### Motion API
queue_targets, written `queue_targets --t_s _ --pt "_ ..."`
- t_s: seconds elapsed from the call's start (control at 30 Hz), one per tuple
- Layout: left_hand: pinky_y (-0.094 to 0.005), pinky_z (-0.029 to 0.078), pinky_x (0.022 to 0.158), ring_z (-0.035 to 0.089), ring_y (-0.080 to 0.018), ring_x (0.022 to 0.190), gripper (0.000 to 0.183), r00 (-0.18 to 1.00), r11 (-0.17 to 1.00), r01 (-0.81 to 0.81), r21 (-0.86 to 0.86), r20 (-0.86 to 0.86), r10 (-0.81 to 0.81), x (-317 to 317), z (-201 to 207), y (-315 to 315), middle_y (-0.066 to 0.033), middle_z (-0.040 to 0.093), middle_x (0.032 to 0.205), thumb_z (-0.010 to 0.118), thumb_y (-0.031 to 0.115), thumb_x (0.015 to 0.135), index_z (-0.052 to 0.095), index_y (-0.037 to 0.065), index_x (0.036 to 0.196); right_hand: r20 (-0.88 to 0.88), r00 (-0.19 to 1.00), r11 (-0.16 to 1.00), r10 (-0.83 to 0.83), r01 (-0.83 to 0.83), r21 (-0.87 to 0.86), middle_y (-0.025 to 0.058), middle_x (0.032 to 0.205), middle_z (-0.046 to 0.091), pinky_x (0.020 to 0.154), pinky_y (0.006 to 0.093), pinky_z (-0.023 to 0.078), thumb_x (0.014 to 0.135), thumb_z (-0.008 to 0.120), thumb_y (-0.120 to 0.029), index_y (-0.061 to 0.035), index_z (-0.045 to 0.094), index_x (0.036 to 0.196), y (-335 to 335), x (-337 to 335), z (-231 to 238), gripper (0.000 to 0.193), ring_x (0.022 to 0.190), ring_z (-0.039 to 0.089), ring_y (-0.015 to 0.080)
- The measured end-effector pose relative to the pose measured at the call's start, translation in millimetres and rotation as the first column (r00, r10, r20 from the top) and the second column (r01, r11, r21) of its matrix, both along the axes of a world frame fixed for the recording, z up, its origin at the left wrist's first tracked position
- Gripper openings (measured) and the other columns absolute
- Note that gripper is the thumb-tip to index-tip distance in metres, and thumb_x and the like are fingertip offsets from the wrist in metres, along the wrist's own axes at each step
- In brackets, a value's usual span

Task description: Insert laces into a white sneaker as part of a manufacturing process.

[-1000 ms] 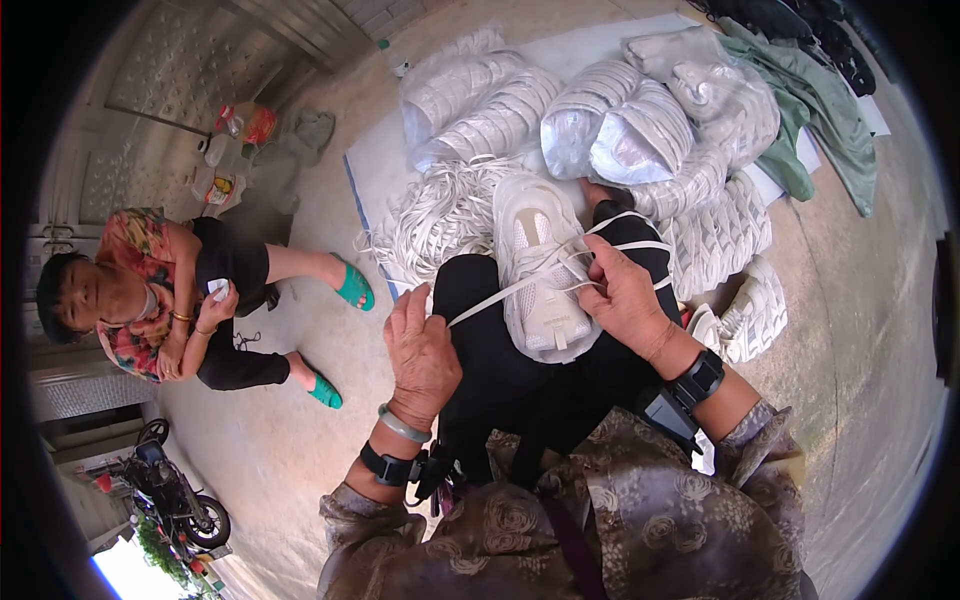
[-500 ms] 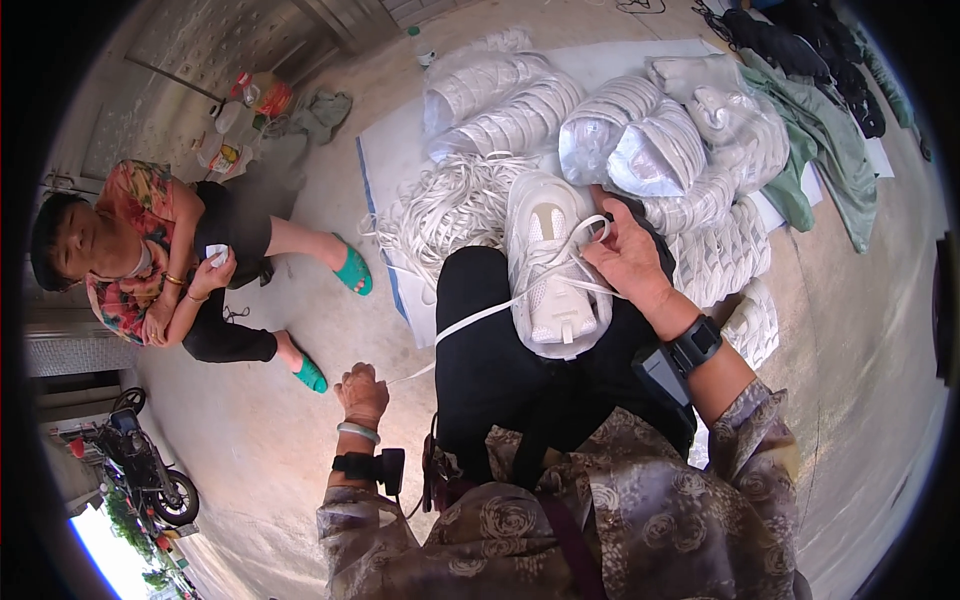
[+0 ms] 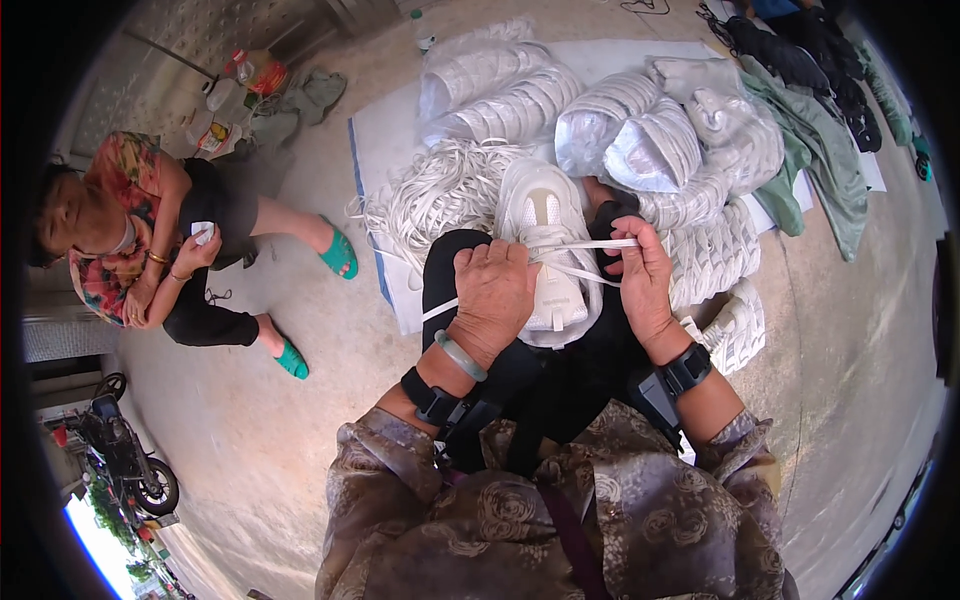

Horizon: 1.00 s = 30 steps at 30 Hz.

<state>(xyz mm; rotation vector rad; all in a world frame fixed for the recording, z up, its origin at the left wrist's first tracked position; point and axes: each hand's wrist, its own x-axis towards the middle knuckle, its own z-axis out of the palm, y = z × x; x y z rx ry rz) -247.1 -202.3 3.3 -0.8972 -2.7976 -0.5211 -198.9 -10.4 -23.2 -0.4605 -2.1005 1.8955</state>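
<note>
A white sneaker [image 3: 560, 298] rests on my lap between my knees, its toe pointing away from me. My left hand [image 3: 497, 290] is closed over the left side of the shoe, its fingertips at the lacing. To the right, my right hand [image 3: 641, 277] pinches a white shoelace [image 3: 590, 243] drawn out sideways from the shoe. Another stretch of lace hangs to the left below my left hand. A heap of loose white laces [image 3: 440, 200] lies just beyond my left knee.
Bundled white shoe parts in clear plastic [image 3: 655, 145] lie on a white sheet [image 3: 390, 125] ahead. Green cloth [image 3: 825, 170] is at the far right. A seated person [image 3: 150, 230] in green slippers is on the left, with a motorcycle [image 3: 130, 450] farther back.
My left hand has come from the far left, where it pulled a lace end, up to the shoe's lacing. My right hand has shifted slightly right, drawing the lace sideways.
</note>
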Motion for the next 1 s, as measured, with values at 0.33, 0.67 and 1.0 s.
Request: queue_targets --t_s 0.33,0.67,1.0 --pt "-0.0383 0.050 0.054 0.061 -0.0278 0.064 0.013 0.983 0.981 0.180 -0.071 -0.016 -0.182 -6 11 -20 -0.0115 0.052 0.079 0.057 0.001 0.071 0.053 0.007 0.082 0.096 0.936 0.908 0.338 -0.298 -0.295 0.0055 0.105 0.061 0.074 0.0280 0.051 0.076 0.051 -0.002 0.0023 0.065 0.080 24 -2 21 0.015 0.083 0.059 0.0126" --pt "-0.0373 0.049 0.053 0.059 -0.0241 0.060 0.011 0.980 0.970 0.149 -0.192 -0.103 -0.171 9 15 -83 -0.0079 0.047 0.074 0.057 0.002 0.071 0.051 0.009 0.078 0.203 0.932 0.899 0.301 -0.348 0.266 0.0048 0.061 0.053 0.054 0.0313 0.041 0.069 0.076 -0.027 -0.0020 0.050 0.056 5 -37 5 0.038 0.055 0.047 0.0159" --pt "-0.0384 0.047 0.053 0.056 -0.0280 0.058 0.015 0.982 0.982 0.153 -0.107 -0.090 -0.163 15 12 -85 -0.0093 0.051 0.077 0.058 0.000 0.067 0.053 0.008 0.079 0.234 0.961 0.850 0.146 -0.243 0.468 0.0118 0.071 0.059 0.060 0.0378 0.047 0.067 0.070 -0.025 -0.0041 0.055 0.060 -7 -36 8 0.027 0.064 0.058 0.0288"
